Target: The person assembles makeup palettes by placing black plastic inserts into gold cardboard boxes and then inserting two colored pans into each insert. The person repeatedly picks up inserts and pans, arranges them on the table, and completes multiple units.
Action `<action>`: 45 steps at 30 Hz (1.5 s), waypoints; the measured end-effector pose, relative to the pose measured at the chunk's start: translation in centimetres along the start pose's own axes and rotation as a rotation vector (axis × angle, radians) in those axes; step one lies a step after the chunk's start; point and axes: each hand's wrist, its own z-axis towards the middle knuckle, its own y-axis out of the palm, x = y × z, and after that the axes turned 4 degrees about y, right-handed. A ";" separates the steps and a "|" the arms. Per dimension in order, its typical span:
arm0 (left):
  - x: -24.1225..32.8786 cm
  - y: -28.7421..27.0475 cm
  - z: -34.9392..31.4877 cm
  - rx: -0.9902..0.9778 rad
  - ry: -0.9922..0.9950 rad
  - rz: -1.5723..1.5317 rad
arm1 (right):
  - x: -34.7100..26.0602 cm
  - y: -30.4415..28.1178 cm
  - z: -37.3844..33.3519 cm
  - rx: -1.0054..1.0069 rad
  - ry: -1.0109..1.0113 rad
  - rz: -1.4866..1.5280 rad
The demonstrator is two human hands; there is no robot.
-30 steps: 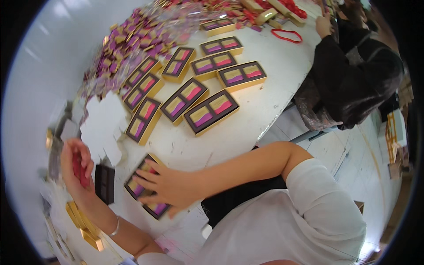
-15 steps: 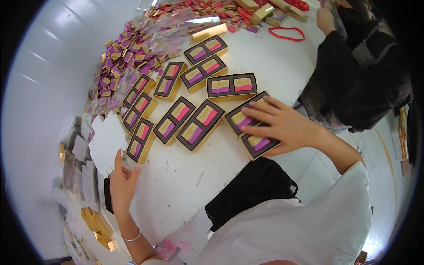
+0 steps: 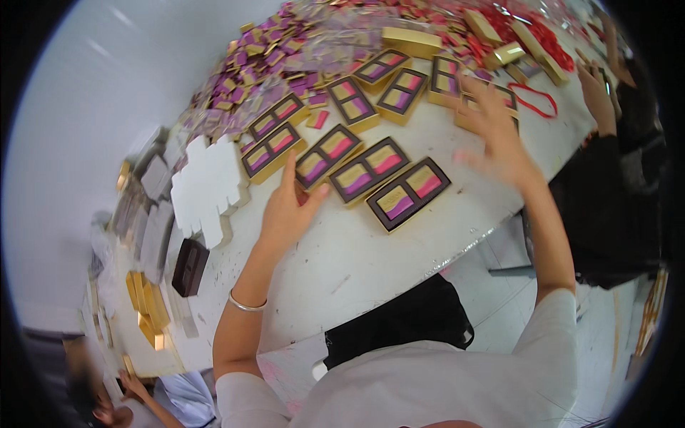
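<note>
Gold boxes (image 3: pixel 369 171) — where do we see them?

Upper centre of the frame. Our left hand (image 3: pixel 284 215) spreads thumb and forefinger around one box's end; our right hand (image 3: pixel 501 141) — blurred, fingers spread — is apart, upper right.

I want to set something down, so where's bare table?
Bare white table lies between the left forearm, nearest box and near edge; also between that box and the right forearm. Farther back, other boxes and purple-and-gold pieces crowd it.
</note>
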 end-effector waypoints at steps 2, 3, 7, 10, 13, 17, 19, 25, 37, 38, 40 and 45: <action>-0.1 -0.3 -0.9 0.014 -0.015 -0.184 | -6.3 0.5 -1.3 -0.179 -0.251 0.037; -0.1 -0.6 -1.4 0.025 -0.006 -0.222 | -8.2 1.2 -2.1 -0.285 -0.331 0.031; -1.8 -2.1 -5.1 0.027 -0.009 -0.266 | -7.4 5.2 -0.6 -0.306 -0.300 -0.034; -1.5 -3.3 -9.0 0.073 0.012 -0.094 | -4.8 5.2 1.3 -0.214 -0.211 -0.128; -2.8 -4.8 -12.4 0.142 0.028 0.129 | -7.6 3.4 1.3 -0.213 -0.125 -0.039; -6.4 -8.7 -15.4 0.585 -0.165 0.411 | -13.2 3.4 1.2 -0.183 -0.343 0.165; -10.0 -11.6 -17.0 0.734 -0.247 0.614 | -15.9 4.2 1.6 -0.199 -0.417 0.246; -14.6 -12.4 -19.6 0.698 -0.298 0.363 | -22.4 7.2 2.8 -0.302 -0.582 0.345; -6.7 -8.4 -14.8 0.404 -0.545 -1.886 | -34.5 13.4 5.8 -0.270 -0.841 0.802; -6.2 -8.9 -15.0 0.379 -0.542 -1.919 | -34.3 14.0 6.2 -0.245 -0.866 0.796; -5.6 -9.5 -15.2 0.321 -0.534 -1.987 | -33.6 14.7 6.6 -0.192 -0.848 0.890; -6.0 -10.5 -15.6 0.170 -0.391 -1.665 | -32.8 15.7 6.4 -0.133 -0.655 1.018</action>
